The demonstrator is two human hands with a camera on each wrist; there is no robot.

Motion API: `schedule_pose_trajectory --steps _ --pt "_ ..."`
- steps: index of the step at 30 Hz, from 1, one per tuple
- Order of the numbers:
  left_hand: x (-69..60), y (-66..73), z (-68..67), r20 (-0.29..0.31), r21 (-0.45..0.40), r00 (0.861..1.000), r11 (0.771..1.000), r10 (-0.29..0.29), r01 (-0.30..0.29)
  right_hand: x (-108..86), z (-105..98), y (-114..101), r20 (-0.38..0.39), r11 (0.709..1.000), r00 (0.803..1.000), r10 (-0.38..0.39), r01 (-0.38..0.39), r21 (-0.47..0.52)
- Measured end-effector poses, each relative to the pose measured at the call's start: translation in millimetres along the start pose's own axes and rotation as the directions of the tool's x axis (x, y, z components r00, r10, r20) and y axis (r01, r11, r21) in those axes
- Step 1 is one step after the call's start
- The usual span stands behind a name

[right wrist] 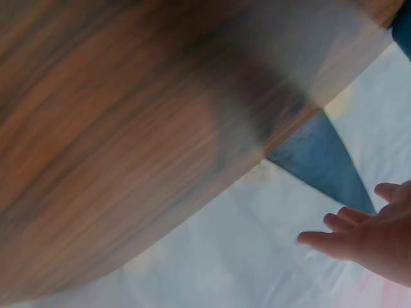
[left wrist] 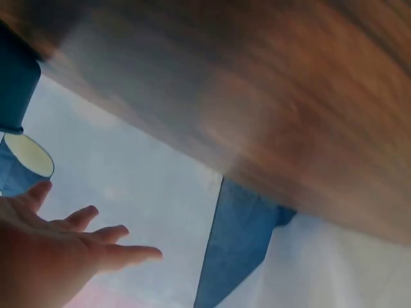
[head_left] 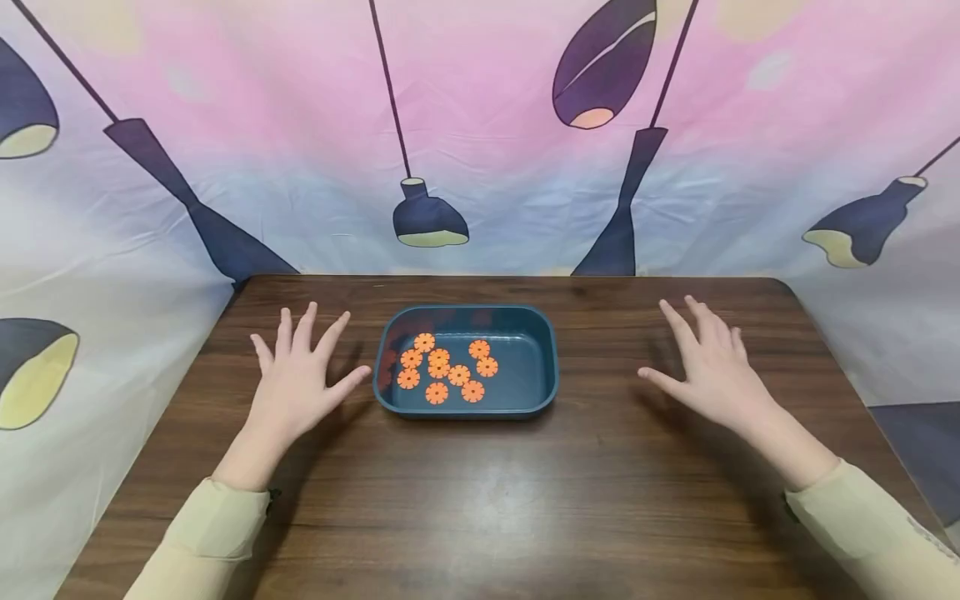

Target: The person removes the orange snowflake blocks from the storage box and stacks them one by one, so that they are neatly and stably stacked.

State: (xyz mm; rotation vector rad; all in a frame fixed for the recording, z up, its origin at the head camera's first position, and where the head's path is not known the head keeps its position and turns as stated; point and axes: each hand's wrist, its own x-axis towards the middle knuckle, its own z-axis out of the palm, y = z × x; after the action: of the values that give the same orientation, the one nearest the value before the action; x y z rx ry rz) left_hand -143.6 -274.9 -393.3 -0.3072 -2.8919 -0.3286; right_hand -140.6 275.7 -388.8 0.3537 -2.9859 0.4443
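A dark blue rectangular tray with rounded corners sits on the wooden table. Several small orange flower-shaped discs lie in it, mostly toward its left and middle; a few touch or overlap. To the left of the tray my left hand is held with fingers spread, its thumb tip near the tray's left rim. Farther off on the right, my right hand is also spread and holds nothing. In the left wrist view, the left hand appears with extended fingers; the right wrist view shows the right hand likewise.
The brown wood-grain table runs back to a hanging cloth printed with dark lamps in pink and blue. Pale sleeves cover both forearms. A corner of the tray enters the left wrist view.
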Motion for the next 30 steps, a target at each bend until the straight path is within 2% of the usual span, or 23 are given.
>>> schedule_pose_trajectory --steps 3,5,7,10,12,14,17,19,21,25,27,29,30 --pt "2.0 0.6 5.3 0.004 -0.111 1.0 0.994 0.001 -0.001 5.6 2.9 -11.2 -0.047 0.997 0.997 -0.062 0.064 0.035" --pt "3.6 1.6 7.8 0.019 -0.202 1.0 0.979 -0.002 0.006 10.3 5.0 -19.9 -0.067 0.994 0.994 -0.08 0.085 0.07" --pt "5.5 2.6 9.7 0.04 -0.292 0.999 0.956 -0.004 0.016 15.6 7.6 -29.4 -0.086 0.988 0.992 -0.096 0.106 0.109" --pt "8.8 4.0 11.1 0.078 -0.419 0.997 0.907 -0.013 0.045 25.1 13.2 -45.4 -0.105 0.971 0.986 -0.128 0.146 0.19" --pt "11.6 4.4 12.6 0.116 -0.508 0.993 0.858 -0.015 0.073 30.7 16.6 -56.4 -0.114 0.952 0.982 -0.148 0.173 0.251" --pt "14.2 4.7 14.9 0.166 -0.61 0.986 0.785 -0.009 0.11 35.9 20.3 -67.2 -0.12 0.93 0.979 -0.164 0.194 0.311" --pt "16.3 5.3 18.7 0.239 -0.72 0.971 0.674 0.016 0.166 41.5 25.0 -82.3 -0.142 0.894 0.972 -0.189 0.23 0.385" --pt "16.3 4.9 21.7 0.272 -0.767 0.962 0.611 0.034 0.195 44.7 28.6 -92.0 -0.156 0.865 0.965 -0.211 0.259 0.429" --pt "15.4 4.4 24.6 0.296 -0.797 0.954 0.563 0.05 0.218 47.6 32.5 -101.3 -0.171 0.832 0.957 -0.235 0.289 0.473" --pt "13.4 3.1 30.3 0.317 -0.859 0.944 0.449 0.09 0.246 54.7 41.6 -117.9 -0.165 0.77 0.951 -0.263 0.309 0.558" --pt "11.9 2.8 32.0 0.318 -0.879 0.942 0.407 0.11 0.249 58.6 46.3 -124.8 -0.145 0.74 0.951 -0.274 0.304 0.6" --pt "10.6 3.1 32.7 0.318 -0.887 0.941 0.387 0.117 0.252 62.9 50.8 -131.0 -0.115 0.712 0.951 -0.287 0.292 0.639" --pt "9.9 3.2 32.6 0.32 -0.887 0.941 0.385 0.113 0.255 64.7 52.6 -133.7 -0.102 0.701 0.95 -0.295 0.288 0.652"
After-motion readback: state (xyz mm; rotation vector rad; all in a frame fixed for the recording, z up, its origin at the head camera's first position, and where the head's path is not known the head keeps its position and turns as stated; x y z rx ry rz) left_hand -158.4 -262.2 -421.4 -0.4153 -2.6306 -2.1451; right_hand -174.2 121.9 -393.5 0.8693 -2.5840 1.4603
